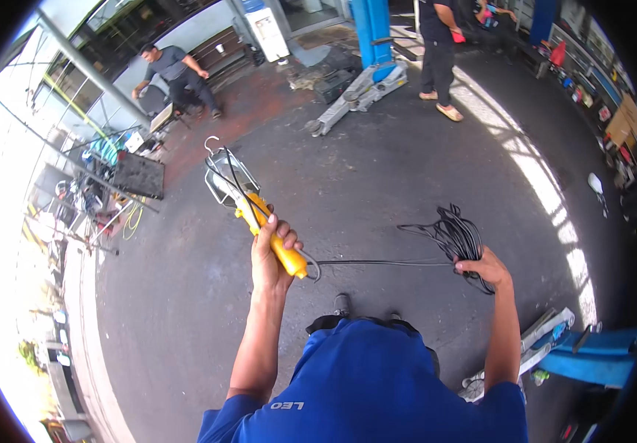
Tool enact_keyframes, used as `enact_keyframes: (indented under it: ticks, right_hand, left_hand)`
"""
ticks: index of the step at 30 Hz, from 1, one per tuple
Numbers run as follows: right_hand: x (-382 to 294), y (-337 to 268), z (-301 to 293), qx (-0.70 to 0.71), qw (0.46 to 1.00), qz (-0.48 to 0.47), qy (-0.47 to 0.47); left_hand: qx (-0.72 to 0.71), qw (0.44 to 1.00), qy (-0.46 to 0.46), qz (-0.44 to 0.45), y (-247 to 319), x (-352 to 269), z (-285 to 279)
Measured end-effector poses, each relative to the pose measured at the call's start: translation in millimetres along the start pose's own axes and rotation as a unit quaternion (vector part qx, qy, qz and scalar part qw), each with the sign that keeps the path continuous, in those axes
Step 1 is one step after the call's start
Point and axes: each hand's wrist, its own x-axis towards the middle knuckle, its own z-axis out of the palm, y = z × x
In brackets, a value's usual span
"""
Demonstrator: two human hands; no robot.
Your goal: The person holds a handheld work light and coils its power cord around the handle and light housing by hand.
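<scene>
My left hand point(273, 252) grips the yellow handle of a caged work light point(288, 256), which tilts up and to the left. A wire guard point(233, 176) surrounds its lamp end, and a metal hook tops it. Black cord runs along the handle and over the guard. To the right, my right hand point(487, 268) is closed around a loose bundle of black electrical cord point(455, 235). A taut length of cord point(379, 262) stretches between the light and the bundle, above the dark floor.
Behind stands a blue lift post point(371, 39) with grey lift arms point(346, 105). Another blue lift part point(590, 354) is at lower right. One person point(177, 75) sits at upper left; another person point(439, 50) stands at the back. A black-topped stand point(138, 174) is at left.
</scene>
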Motion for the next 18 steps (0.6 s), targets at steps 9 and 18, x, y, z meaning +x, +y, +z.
enact_keyframes:
  ticks: [9,18]
  right_hand:
    - [-23.4,37.2,20.4,0.144,0.989,0.042,-0.007]
    - [-75.5,18.6,-6.0,0.280,0.959,-0.017,0.039]
  left_hand:
    - [-0.188,0.975,0.048,0.111,-19.4,33.3,-3.4]
    - [0.076,0.997,0.013,0.012,-27.0,-3.0,5.7]
